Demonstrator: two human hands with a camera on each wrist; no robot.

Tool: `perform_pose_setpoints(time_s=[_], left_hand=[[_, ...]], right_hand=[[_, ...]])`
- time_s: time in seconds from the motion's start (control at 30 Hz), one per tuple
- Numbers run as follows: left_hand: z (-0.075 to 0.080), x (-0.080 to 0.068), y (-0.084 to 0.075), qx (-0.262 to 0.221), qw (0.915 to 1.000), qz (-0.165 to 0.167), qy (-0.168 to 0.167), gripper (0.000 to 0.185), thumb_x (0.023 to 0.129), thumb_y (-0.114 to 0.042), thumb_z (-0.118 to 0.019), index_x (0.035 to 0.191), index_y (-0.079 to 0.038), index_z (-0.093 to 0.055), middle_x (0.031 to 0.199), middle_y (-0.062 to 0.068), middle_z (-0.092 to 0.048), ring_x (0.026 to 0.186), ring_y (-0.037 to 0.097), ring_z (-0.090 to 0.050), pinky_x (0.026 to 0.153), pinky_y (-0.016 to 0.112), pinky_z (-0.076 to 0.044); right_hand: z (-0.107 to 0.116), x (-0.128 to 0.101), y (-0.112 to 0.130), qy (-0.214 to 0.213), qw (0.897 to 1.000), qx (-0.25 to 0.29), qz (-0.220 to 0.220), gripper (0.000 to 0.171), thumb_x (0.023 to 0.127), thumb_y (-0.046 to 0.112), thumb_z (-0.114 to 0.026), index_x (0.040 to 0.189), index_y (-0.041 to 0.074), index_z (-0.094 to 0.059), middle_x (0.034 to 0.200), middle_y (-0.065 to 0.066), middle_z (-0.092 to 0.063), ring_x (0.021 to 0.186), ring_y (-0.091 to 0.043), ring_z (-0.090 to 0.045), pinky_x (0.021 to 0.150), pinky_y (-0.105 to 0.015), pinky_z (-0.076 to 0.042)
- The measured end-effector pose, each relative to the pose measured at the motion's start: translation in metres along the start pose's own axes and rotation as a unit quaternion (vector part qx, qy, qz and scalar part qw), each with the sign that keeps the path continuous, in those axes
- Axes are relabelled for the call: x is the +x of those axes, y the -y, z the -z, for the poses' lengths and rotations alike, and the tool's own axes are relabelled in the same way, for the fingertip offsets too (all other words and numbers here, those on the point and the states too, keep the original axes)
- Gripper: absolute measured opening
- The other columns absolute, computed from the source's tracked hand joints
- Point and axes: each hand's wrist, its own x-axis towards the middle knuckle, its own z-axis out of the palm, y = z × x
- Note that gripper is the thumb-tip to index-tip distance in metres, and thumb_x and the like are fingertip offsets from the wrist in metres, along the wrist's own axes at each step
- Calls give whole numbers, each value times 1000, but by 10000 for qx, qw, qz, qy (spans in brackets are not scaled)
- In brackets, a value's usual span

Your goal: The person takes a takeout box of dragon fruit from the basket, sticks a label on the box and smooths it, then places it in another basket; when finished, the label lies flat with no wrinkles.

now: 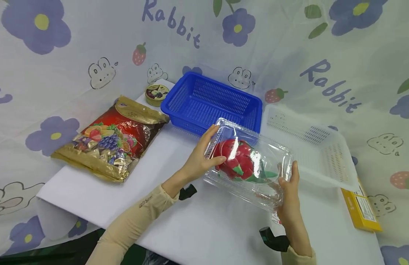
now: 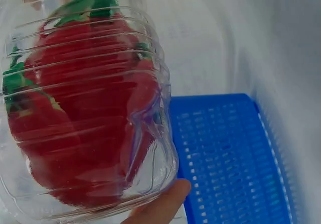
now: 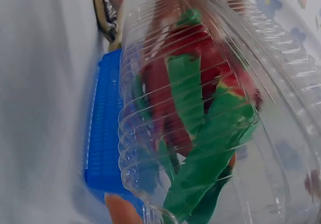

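The clear plastic clamshell box (image 2: 85, 108) fills both wrist views, its ribbed wall pressed close to the lens, and inside it lies a red dragon fruit (image 1: 235, 159) with green scales. From the head view the box is held over the white table (image 1: 204, 228), just in front of the blue basket (image 1: 211, 103) and tilted slightly, one end nearer the basket than the other. The left hand (image 1: 199, 156) grips the left end, thumb curled across the lid and fingers laid along the far side; the right hand (image 1: 290, 187) grips the right end, thumb over the top edge and fingers hidden under the box. To handle it well, I judge the grip should stay at the two ends where the ribs stiffen the thin plastic, with light and even pressure so the lid neither buckles nor pops, and the box kept level so the fruit does not roll against one wall. A white basket (image 1: 317, 147) sits just right of the blue one, with a yellow carton (image 1: 361, 206) partly under its near corner. Well to the left lie a glossy red and gold candy bag (image 1: 111, 141) and a small round tin (image 1: 156, 94). A pale cloth backdrop (image 1: 75, 55) printed with purple flowers, strawberries and rabbits surrounds the table.
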Motion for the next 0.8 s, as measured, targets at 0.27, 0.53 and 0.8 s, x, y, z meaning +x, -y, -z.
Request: perform_pose_setpoints(time_s=[0.27, 0.53, 0.8], left_hand=[[-5, -21, 0, 1, 9998, -192, -78, 90, 83, -19, -69, 155, -21, -16, 165, 3, -4, 152, 30, -8, 116, 66, -15], [-11, -31, 3, 142, 9998, -134, -33, 92, 83, -22, -70, 156, -21, -14, 165, 3, -3, 152, 29, -6, 115, 67, -15], [-12, -44, 18, 617, 9980, -148, -33, 93, 81, -26, -71, 156, -16, -17, 164, 6, -10, 151, 34, -13, 109, 70, -24]], right_hand=[[-7, -18, -13, -224, 9917, 189, 1250, 77, 94, 1, -27, 155, 33, 6, 162, 6, 19, 147, -44, -4, 94, -40, -50], [-3, -22, -29, -162, 9710, -218, 2376, 76, 89, -10, -25, 157, 17, -3, 164, -4, 12, 151, -32, 6, 89, -21, -52], [1, -18, -51, 269, 9565, -1511, 2482, 79, 92, -4, -41, 157, 19, -4, 165, -3, 5, 150, -36, 5, 108, -76, -6]])
